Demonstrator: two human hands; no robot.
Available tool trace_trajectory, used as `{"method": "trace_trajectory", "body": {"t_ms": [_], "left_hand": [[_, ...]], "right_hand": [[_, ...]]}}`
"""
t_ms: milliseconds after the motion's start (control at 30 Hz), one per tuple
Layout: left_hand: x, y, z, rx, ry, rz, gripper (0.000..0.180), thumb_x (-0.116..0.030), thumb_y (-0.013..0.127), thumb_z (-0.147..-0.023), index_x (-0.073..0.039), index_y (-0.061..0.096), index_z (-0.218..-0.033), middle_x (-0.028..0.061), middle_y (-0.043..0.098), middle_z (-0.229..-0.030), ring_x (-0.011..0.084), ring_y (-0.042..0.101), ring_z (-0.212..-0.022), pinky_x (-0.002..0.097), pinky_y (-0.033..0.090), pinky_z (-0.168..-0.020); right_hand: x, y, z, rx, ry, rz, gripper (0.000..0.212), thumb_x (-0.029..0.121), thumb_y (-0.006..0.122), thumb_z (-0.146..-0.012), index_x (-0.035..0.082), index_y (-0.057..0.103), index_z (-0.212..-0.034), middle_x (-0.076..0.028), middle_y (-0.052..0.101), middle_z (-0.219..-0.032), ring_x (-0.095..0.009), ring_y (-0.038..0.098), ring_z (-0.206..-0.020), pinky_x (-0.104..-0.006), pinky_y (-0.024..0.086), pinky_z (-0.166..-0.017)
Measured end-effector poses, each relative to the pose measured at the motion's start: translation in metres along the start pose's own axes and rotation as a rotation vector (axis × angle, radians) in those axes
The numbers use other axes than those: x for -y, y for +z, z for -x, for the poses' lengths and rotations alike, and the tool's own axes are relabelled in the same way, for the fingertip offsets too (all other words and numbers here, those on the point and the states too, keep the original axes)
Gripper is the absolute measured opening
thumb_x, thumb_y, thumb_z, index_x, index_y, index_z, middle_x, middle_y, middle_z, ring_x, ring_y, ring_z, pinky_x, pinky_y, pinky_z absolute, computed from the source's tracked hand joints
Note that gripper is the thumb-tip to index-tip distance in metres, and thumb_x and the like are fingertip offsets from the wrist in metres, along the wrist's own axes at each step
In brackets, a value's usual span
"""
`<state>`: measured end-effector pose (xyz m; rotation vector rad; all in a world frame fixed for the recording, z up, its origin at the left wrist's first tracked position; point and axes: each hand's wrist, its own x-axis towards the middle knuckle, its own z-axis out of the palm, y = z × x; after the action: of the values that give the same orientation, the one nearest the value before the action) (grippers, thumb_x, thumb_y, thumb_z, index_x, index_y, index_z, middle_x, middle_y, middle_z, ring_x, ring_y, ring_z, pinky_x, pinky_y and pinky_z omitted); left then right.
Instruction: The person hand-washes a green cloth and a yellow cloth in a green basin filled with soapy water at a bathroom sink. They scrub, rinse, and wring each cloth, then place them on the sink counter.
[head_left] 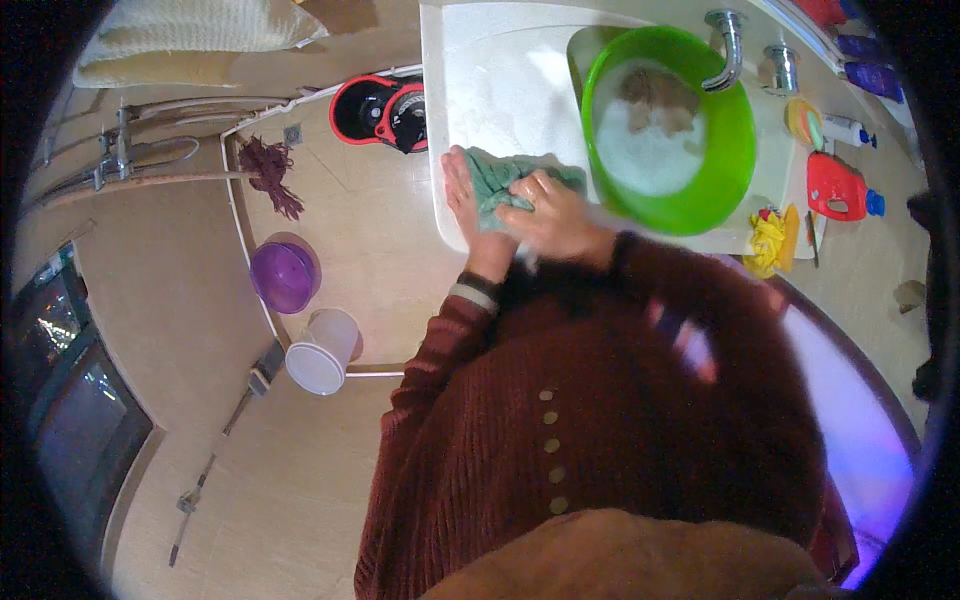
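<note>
A wet-looking green cloth point(500, 185) lies bunched at the near edge of a white sink counter point(500, 80). My left hand point(470, 205) is at the cloth's left side, fingers stretched out and the cloth against its palm; its thumb is hidden. With bent fingers, my right hand point(555, 215) grips the cloth from above, slightly blurred. Right of the cloth stands a bright green basin point(735, 165) holding sudsy water point(640, 155). A brownish cloth point(660, 100) is partly sunk in the suds.
A chrome faucet point(730, 50) reaches over the basin. At right are a red bottle point(835, 185), a yellow cloth point(767, 243) and a sponge point(800, 120). On the floor stand a red-black mop bucket point(350, 110), a purple basin point(283, 277) and a white bucket point(320, 355).
</note>
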<state>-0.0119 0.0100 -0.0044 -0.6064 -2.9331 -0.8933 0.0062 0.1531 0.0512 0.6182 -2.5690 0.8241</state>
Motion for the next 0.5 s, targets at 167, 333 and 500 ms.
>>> {"method": "trace_trajectory", "body": {"t_ms": [167, 333, 500], "left_hand": [[-0.011, -0.006, 0.002, 0.133, -0.044, -0.063, 0.095, -0.027, 0.082, -0.075, 0.018, 0.034, -0.144, 0.0371, 0.023, -0.159, 0.0504, 0.017, -0.151, 0.0557, 0.015, -0.122], [-0.008, -0.006, -0.001, 0.127, -0.010, -0.087, 0.093, -0.026, 0.083, -0.074, 0.018, 0.038, -0.142, 0.0391, 0.025, -0.156, 0.0524, 0.019, -0.150, 0.0571, 0.018, -0.121], [-0.002, 0.002, -0.002, -0.022, -0.063, 0.174, 0.092, -0.029, 0.085, -0.072, 0.017, 0.041, -0.139, 0.0395, 0.030, -0.153, 0.0534, 0.021, -0.148, 0.0570, 0.019, -0.121]], "right_hand": [[-0.061, 0.063, -0.056, 0.112, 0.236, 0.008, 0.023, 0.029, 0.069, -0.086, 0.010, 0.067, -0.100, -0.015, 0.064, -0.099, -0.035, 0.062, -0.096, -0.0477, 0.052, -0.076], [-0.033, 0.025, -0.041, 0.067, 0.212, 0.001, 0.019, 0.025, 0.071, -0.086, 0.011, 0.067, -0.098, -0.013, 0.060, -0.097, -0.034, 0.061, -0.092, -0.0434, 0.053, -0.068], [0.002, 0.002, -0.007, 0.069, 0.155, 0.001, 0.018, 0.024, 0.070, -0.087, 0.009, 0.065, -0.096, -0.013, 0.059, -0.095, -0.033, 0.062, -0.089, -0.0443, 0.054, -0.069]]}}
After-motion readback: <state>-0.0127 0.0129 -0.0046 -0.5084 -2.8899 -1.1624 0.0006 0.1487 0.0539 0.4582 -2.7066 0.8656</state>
